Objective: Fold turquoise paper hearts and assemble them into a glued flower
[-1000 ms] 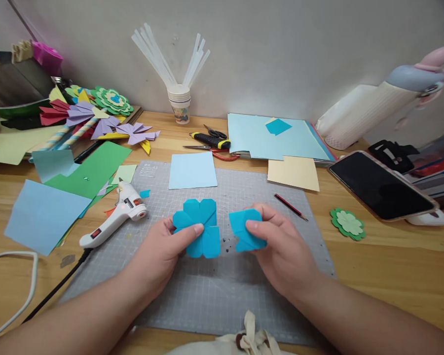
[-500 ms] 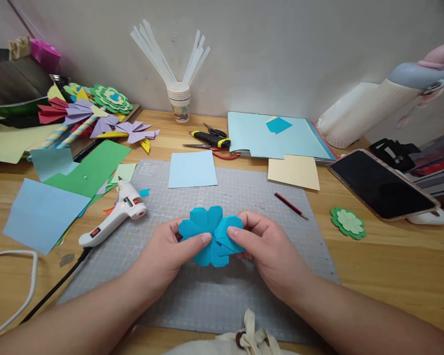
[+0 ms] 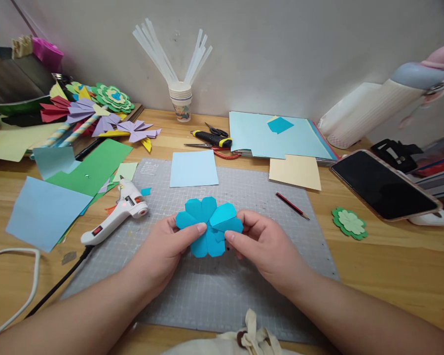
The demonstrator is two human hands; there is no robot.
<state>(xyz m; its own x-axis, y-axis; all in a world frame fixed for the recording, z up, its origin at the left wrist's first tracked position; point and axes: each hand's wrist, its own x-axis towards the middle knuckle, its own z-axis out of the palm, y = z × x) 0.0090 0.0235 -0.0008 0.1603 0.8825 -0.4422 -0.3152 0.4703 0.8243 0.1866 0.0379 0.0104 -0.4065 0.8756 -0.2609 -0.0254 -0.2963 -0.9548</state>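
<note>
A blue paper flower (image 3: 202, 212) with several rounded petals is held up over the grey cutting mat (image 3: 244, 296). My left hand (image 3: 170, 244) pinches it from the left, thumb on top near the centre and the other fingers beneath. On the right side, my right hand (image 3: 261, 241) grips the petals between thumb and fingers, where one petal overlaps another. The fingers under the flower are mostly hidden. Left of my hands lies a white glue gun (image 3: 124, 207), with a small blue paper scrap (image 3: 146, 191) by its back end.
A light blue paper square (image 3: 194, 168), a cream sheet (image 3: 295, 171) and a pencil (image 3: 292, 206) lie on or across the mat. Farther back are a utility knife (image 3: 210, 138) and a cup (image 3: 180, 103) of white sticks. To the right sit a green paper flower (image 3: 350, 223) and a phone (image 3: 385, 183).
The blue flower has risen slightly and tilted. My right thumb has slid down and left along the overlapping petals, uncovering the upper right petal.
</note>
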